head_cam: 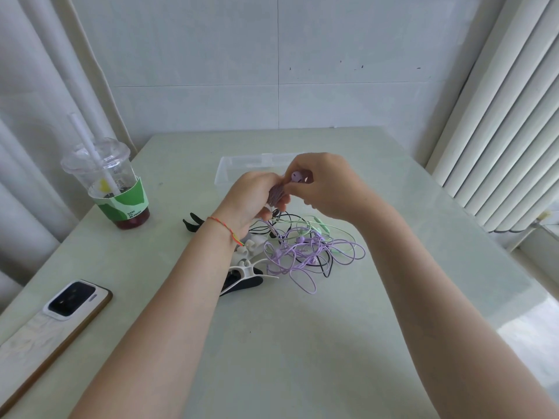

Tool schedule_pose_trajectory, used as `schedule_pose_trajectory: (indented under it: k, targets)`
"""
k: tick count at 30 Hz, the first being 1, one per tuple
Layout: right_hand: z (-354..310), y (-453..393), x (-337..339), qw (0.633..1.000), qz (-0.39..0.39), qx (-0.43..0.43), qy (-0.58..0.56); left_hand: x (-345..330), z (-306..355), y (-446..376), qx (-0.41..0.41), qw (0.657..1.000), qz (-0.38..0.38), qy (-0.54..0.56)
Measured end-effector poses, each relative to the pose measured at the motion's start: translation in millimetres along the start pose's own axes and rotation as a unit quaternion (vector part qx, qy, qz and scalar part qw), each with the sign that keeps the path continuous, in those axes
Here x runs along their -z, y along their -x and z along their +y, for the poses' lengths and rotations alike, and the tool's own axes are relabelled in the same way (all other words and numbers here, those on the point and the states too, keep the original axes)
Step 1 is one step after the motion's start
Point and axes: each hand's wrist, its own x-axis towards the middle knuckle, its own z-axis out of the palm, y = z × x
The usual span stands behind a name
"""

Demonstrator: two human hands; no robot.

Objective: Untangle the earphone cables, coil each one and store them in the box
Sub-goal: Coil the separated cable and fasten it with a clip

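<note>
Your left hand [252, 196] grips a purple coil [276, 195] — your right hand [325, 184] pinches its earbud [297, 176] — tangled cables [305, 251] on tabletop [302, 343].

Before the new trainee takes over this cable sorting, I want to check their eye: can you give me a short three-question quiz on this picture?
1. True or false: the clear box already holds a coiled cable.
2. Which colour of cable do both hands hold? A purple, B green, C black.
3. Fill in: the drink cup stands to the ___ of the tangled pile.

Key
1. False: no cable shows in the part of the box that is in view.
2. A: the left hand grips the purple bundle, and the right hand pinches its earbud.
3. Left.
</note>
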Motion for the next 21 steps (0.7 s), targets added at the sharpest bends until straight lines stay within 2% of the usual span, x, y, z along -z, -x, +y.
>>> schedule_pose_trajectory:
  k: [9,21]
  targets:
    - [-5,-2,-17,0.997,0.031,0.063,-0.004,-1,2,-4,0.071,0.997,-0.014,0.024]
    - [-2,-1,-27,0.996,-0.010,0.061,-0.058,-2,-2,-5,0.120,0.993,0.004,0.020]
